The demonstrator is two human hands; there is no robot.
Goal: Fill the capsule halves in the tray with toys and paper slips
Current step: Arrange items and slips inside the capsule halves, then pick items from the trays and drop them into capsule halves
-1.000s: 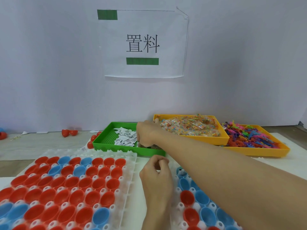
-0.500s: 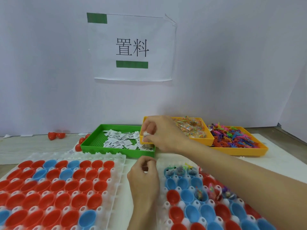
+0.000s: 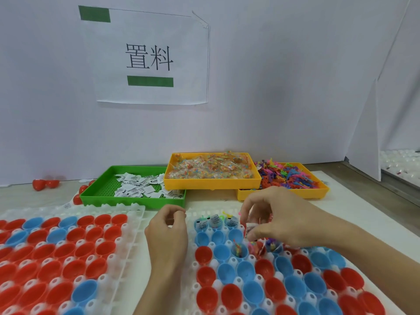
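My right hand pinches 1 slip over the right tray's 12 o'clock cups, my left hand curls, contents unclear, and I judge a loose pinch could drop the slip between cups.

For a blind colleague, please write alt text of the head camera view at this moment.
A person's right hand pinches a paper slip above a white tray of red and blue capsule halves, while the left hand rests curled beside it. Behind stand a green tray of slips and two yellow trays of toys.
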